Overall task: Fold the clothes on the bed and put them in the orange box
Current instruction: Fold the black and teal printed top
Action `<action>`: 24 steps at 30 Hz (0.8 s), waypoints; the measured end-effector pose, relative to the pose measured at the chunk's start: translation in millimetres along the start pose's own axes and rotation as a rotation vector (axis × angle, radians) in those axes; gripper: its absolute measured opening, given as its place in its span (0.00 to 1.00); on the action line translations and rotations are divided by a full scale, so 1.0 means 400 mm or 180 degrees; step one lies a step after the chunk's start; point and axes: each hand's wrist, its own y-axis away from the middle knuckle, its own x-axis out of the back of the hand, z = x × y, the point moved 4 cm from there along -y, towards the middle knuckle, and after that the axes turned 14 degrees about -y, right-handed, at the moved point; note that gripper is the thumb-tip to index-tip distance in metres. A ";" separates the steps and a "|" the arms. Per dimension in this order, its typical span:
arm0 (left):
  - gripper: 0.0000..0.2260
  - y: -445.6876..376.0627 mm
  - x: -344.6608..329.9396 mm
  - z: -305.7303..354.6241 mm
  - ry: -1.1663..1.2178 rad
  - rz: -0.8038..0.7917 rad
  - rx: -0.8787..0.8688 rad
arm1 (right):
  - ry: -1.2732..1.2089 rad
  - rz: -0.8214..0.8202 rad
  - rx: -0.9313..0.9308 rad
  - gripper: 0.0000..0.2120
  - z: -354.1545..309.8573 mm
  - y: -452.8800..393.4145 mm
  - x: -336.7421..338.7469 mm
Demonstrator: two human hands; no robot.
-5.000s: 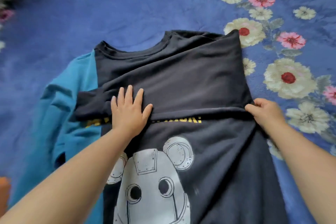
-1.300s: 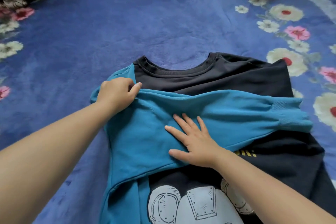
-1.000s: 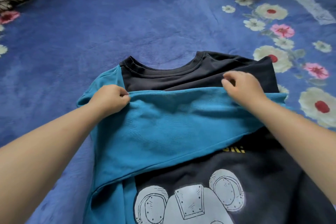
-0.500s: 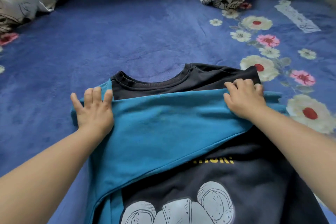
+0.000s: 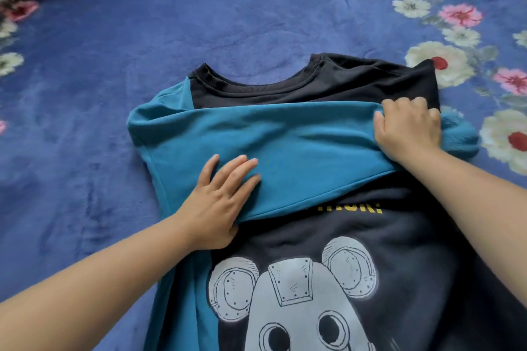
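Sweatshirt point(image 5: 356, 236) flat on blue floral bedspread point(image 5: 142, 37), collar away from us, long axis toward us. Teal sleeve point(image 5: 285, 145) lies crosswise over chest. Our left hand point(image 5: 219, 202) presses sleeve, fingers spread; our right hand point(image 5: 407, 128) grips sleeve near cuff, fingers curled.

The sweatshirt point(image 5: 356, 251) lies on the bed point(image 5: 199, 23), its sleeve point(image 5: 299, 151) folded across the chest; the left hand point(image 5: 219, 202) rests on the sleeve, the right hand point(image 5: 407, 128) at its cuff end.
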 end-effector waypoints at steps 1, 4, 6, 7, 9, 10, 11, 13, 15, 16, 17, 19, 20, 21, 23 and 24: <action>0.30 0.002 0.001 0.008 -0.0062 0.0018 -0.0046 | 0.0056 0.0093 -0.0004 0.18 -0.010 0.008 0.006; 0.30 0.037 0.001 -0.005 -0.0171 -0.0093 -0.0160 | 0.0125 0.0164 0.0055 0.19 -0.030 0.016 0.023; 0.32 0.076 -0.006 -0.027 -0.0311 -0.0229 -0.0252 | 0.0193 0.0071 0.0175 0.21 -0.040 0.020 0.024; 0.35 0.093 -0.015 -0.036 -0.0405 -0.0436 -0.0271 | 0.0247 -0.0005 0.0227 0.24 -0.043 0.026 0.018; 0.44 0.100 -0.014 -0.050 -0.0383 -0.0979 -0.0225 | 0.0415 -0.0334 0.0276 0.28 -0.047 0.040 -0.010; 0.45 0.093 -0.007 -0.047 -0.0361 -0.1097 -0.0227 | 0.0462 -0.0543 0.0214 0.29 -0.041 0.048 -0.028; 0.46 0.082 0.005 -0.046 -0.0370 -0.1256 -0.0264 | 0.0427 -0.0722 0.0103 0.29 -0.034 0.050 -0.040; 0.45 0.075 0.010 -0.049 0.0108 -0.1767 -0.0226 | 0.0278 -0.0990 -0.0013 0.29 -0.024 0.044 -0.053; 0.45 0.057 0.034 -0.072 0.0782 -0.1756 -0.0305 | 0.0285 -0.1050 0.0064 0.29 -0.021 0.034 -0.049; 0.45 0.035 0.063 -0.092 0.1153 -0.1233 -0.0109 | 0.0284 -0.0996 0.0106 0.29 -0.022 0.031 -0.042; 0.39 0.017 0.070 -0.122 0.1322 -0.0570 0.0152 | 0.0248 -0.0894 0.0136 0.29 -0.027 0.030 -0.031; 0.23 -0.008 0.077 -0.210 0.1046 0.0521 0.0988 | 0.0122 -0.0691 0.0257 0.29 -0.049 0.035 -0.017; 0.20 -0.025 0.066 -0.257 0.0834 0.0464 0.1468 | 0.0052 -0.0633 0.0353 0.30 -0.068 0.045 -0.014; 0.19 -0.042 0.050 -0.301 0.0598 0.0094 0.1916 | -0.0047 -0.0629 0.0431 0.35 -0.094 0.054 -0.015; 0.16 -0.049 0.004 -0.358 0.0020 -0.1048 0.2260 | -0.0183 -0.0787 0.0514 0.45 -0.140 0.083 -0.039; 0.16 -0.041 -0.012 -0.373 -0.0119 -0.1387 0.2230 | -0.0170 -0.0884 0.0523 0.47 -0.156 0.098 -0.061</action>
